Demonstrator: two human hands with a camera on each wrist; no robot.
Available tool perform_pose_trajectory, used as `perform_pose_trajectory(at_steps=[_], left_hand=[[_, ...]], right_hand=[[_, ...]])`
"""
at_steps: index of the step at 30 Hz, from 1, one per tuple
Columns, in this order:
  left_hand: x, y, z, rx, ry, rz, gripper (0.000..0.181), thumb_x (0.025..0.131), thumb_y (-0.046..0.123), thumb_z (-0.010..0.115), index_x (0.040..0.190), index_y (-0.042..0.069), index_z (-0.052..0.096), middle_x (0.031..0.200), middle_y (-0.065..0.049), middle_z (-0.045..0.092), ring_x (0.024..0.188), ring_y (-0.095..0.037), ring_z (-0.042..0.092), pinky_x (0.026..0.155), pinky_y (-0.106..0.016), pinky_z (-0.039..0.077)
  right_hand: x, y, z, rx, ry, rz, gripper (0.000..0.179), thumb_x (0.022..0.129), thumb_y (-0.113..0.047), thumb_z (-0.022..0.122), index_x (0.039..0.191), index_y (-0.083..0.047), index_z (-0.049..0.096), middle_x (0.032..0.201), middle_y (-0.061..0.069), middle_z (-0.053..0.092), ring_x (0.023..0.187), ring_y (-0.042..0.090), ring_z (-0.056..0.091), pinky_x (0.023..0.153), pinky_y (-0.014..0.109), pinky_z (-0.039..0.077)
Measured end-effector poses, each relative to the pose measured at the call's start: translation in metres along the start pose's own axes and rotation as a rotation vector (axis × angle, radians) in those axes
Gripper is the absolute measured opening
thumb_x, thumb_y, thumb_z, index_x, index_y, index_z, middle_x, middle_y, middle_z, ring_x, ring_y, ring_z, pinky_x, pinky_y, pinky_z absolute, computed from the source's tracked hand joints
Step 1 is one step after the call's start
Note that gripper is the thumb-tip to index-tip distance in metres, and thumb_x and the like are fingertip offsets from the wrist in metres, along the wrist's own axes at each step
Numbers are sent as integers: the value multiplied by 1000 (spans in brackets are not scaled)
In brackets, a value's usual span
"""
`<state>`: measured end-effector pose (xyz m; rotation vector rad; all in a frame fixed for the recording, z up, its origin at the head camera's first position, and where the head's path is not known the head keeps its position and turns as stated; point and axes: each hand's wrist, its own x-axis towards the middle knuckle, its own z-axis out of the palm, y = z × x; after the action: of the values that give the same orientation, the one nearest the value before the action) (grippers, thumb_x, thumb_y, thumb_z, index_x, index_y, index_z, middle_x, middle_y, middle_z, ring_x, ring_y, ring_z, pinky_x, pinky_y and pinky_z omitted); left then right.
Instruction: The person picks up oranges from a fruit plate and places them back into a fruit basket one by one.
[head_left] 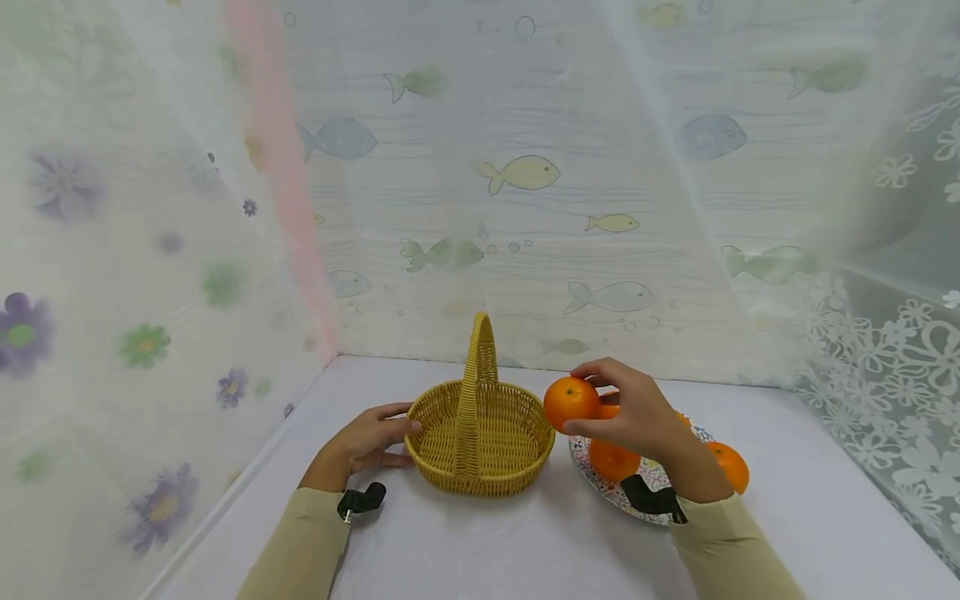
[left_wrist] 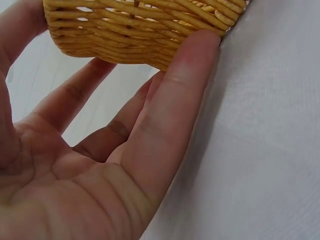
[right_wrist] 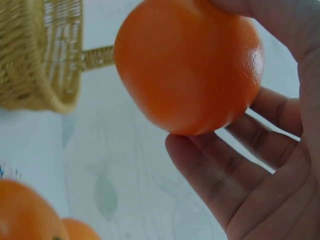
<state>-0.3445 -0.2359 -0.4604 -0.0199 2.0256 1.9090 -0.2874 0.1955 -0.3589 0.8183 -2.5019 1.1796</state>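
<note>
A woven yellow basket (head_left: 442, 481) with a tall arched handle stands upright on the table. My left hand (head_left: 378, 437) grips its left side, thumb tip over the rim and other fingers against the outer wall. In the left wrist view, fingertips touch the basket's weave (left_wrist: 135, 30). My right hand (head_left: 630, 408) holds an orange (head_left: 572, 404) between thumb and fingers, raised just beyond the basket's right rim. That held orange (right_wrist: 190, 65) fills much of the right wrist view. Beneath the right hand is a speckled plate (head_left: 600, 487) bearing several more oranges (head_left: 613, 460), partly hidden by the hand and wrist.
A white cloth covers the table (head_left: 480, 550). Sheer curtains printed with fish (head_left: 525, 172) and flowers (head_left: 146, 344) enclose its back and sides. One orange (head_left: 729, 467) sits at the plate's right edge.
</note>
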Motion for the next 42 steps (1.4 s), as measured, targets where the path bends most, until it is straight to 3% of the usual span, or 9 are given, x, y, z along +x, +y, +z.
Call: perform_pose_trajectory(at_steps=[9, 16, 25, 32, 42], left_hand=[[0, 0, -4, -66, -12, -17, 67, 97, 22, 72, 156, 8, 44, 150, -15, 56, 127, -27, 64, 90, -57, 61], [1, 1, -4, -84, -26, -10, 66, 97, 19, 73, 155, 8, 45, 148, -16, 58, 125, -28, 65, 90, -59, 60], [-2, 4, -1, -78, -41, 14, 65, 97, 17, 72, 155, 6, 44, 150, -18, 55, 126, -29, 64, 90, -59, 60], [-1, 0, -4, -72, -46, 21, 66, 97, 20, 74, 154, 6, 45, 145, -15, 61, 122, -26, 67, 90, -59, 60], [-1, 0, -4, -71, -59, 23, 66, 98, 20, 72, 155, 6, 44, 145, -16, 60, 121, -26, 68, 91, -60, 60]], right_hand=[[17, -8, 19, 79, -13, 46, 70, 76, -41, 93, 137, -23, 63, 131, -7, 60, 112, 18, 65, 92, 29, 60], [27, -10, 34, 128, -16, 92, 66, 76, -42, 93, 134, -24, 65, 131, -5, 60, 114, 20, 65, 95, 37, 61], [28, -8, 47, 97, -21, 107, 70, 77, -44, 92, 136, -21, 64, 133, -2, 63, 112, 22, 67, 93, 39, 62], [27, -12, 58, 19, -28, 221, 73, 74, -55, 90, 137, -27, 66, 129, -7, 67, 108, 20, 62, 78, 32, 57], [27, -18, 80, 27, -71, 284, 67, 74, -44, 94, 132, -24, 69, 120, -7, 70, 107, 17, 65, 85, 36, 61]])
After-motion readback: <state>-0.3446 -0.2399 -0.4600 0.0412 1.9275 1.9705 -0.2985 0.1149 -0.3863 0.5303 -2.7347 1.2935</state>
